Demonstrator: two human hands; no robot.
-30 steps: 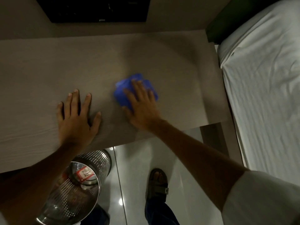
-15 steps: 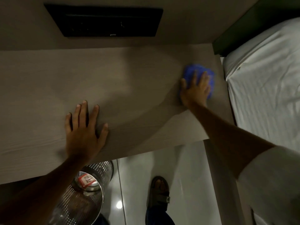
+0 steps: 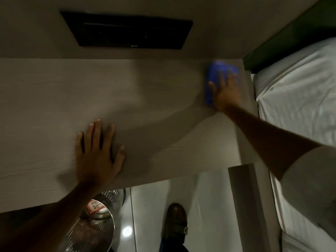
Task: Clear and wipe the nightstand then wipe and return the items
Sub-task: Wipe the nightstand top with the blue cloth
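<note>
I've got my right hand spread flat, pressing the blue cloth at the worktop far right corner, left hand splayed bracing; cloth looks soft, light, best palmed mid-fold.

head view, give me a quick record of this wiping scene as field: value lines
surface: wooden nightstand top, nothing on it but hands and cloth
right hand: flat on blue cloth, far right corner by the bed
left hand: palm down, fingers spread, near front edge
below: metal bin on floor, sandalled foot
</note>
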